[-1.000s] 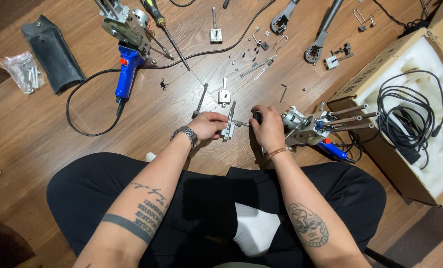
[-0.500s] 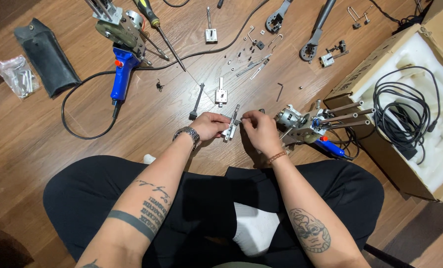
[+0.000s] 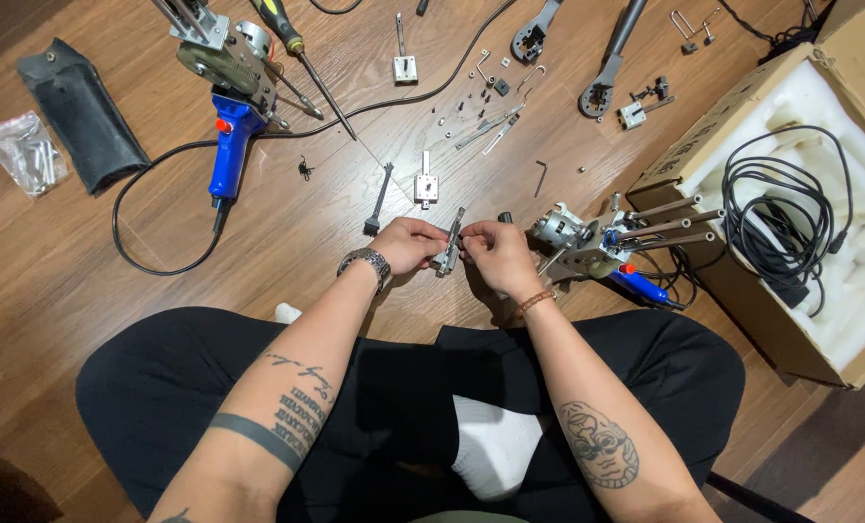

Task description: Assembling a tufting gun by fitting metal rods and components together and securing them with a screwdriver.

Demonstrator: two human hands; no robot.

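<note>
A small metal bracket is held just above the wooden floor, in front of the crossed legs. It is pinched from both sides: the left hand is closed on its lower end, and the right hand is closed on its upper edge, fingertips touching the metal. Just beside the right hand a motor assembly with steel rods is laid on the floor. Above the hands a similar bracket and a small brush are seen, with loose screws farther up. A blue-handled power tool is laid at upper left. At right, an open cardboard box is lined with white foam, in which a coiled black cable is kept. A clear plastic bag of small parts is seen at far left.
</note>
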